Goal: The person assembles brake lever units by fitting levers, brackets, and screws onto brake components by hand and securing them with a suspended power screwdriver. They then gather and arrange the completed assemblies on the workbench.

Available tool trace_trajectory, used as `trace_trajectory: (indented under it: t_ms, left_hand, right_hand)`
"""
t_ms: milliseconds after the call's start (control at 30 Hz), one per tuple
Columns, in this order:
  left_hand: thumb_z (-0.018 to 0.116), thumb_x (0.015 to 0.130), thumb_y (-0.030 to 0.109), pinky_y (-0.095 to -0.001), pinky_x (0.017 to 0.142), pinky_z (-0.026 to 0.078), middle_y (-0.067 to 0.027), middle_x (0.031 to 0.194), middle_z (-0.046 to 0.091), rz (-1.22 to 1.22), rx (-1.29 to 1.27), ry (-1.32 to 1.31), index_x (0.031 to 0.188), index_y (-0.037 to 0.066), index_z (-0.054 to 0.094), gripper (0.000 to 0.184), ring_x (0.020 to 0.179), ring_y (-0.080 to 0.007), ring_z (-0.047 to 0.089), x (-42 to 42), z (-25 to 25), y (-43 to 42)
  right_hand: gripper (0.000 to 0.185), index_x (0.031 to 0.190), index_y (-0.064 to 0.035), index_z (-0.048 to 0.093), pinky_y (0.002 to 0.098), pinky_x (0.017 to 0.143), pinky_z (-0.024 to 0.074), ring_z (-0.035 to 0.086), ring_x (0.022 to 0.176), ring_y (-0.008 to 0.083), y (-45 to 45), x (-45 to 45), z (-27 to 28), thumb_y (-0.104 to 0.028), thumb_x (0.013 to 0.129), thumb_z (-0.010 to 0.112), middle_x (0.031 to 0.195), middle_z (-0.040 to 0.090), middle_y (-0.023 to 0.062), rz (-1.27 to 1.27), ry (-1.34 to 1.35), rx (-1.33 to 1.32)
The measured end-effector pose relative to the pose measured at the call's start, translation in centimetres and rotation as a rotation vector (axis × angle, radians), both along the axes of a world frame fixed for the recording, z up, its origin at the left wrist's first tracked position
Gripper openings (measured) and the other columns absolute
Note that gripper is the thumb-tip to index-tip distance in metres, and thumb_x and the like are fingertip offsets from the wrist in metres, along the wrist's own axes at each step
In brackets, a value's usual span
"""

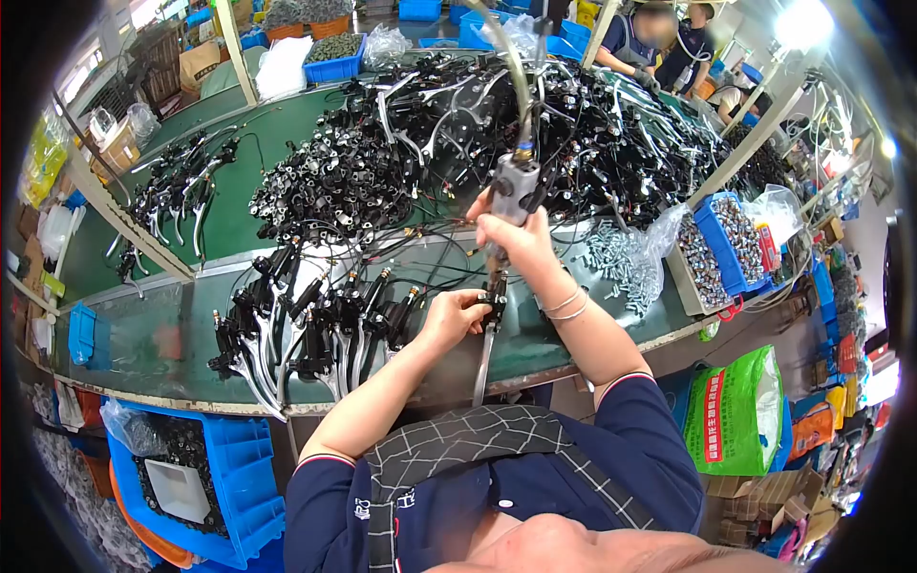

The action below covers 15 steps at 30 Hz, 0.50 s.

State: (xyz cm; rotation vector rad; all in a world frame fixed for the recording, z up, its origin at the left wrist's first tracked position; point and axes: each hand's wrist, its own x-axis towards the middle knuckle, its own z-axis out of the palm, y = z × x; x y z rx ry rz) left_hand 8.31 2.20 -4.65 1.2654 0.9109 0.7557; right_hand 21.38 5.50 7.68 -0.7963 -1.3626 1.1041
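My right hand (521, 239) is wrapped round a grey air screwdriver (516, 186) that hangs from a hose above. Its lower end points down at a brake lever (484, 368) with a black body and a long silver blade. Fingers of my left hand (451, 320) grip the black body of that lever near the bench edge. Whether the tip touches a screw is hidden. Left of my left hand lies a group of similar brake levers (263, 353), their silver blades pointing toward me.
Black clamp parts (330, 186) are heaped behind my hands, beside a large pile of levers and cables (458, 115). Loose screws (621, 263) lie to the right, near a blue bin (716, 253) of small metal parts. A blue crate (244, 458) stands at lower left. People work at the far right.
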Motion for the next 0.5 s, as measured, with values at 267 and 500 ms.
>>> trace_trajectory:
  t_ms: [267, 500]
  left_hand:
    - [0.062, 0.083, 0.004, -0.0180, 0.050, 0.046, -0.0004, 0.073, 0.062, 0.031, -0.046, -0.021, 0.105, -0.001, 0.063, 0.023, 0.054, -0.0039, 0.054, 0.2, -0.2, -0.1]
    - [0.061, 0.082, 0.002, -0.0188, 0.051, 0.047, -0.0016, 0.073, 0.062, 0.022, -0.057, -0.040, 0.106, -0.002, 0.062, 0.024, 0.056, -0.0056, 0.055, 0.1, -0.4, -0.1]
  right_hand:
    - [0.020, 0.098, 0.0008, 0.056, 0.0250, 0.060, 0.0480, 0.057, 0.064, 0.0101, -0.8, 2.1, -1.1, -0.004, 0.079, 0.060, 0.085, 0.063, 0.0074, -0.015, 0.020, -0.032]
    - [0.022, 0.099, 0.0002, 0.055, 0.0254, 0.060, 0.0476, 0.057, 0.064, 0.0103, -1.2, 2.0, -1.3, -0.004, 0.078, 0.060, 0.084, 0.063, 0.0073, 0.026, 0.059, -0.021]
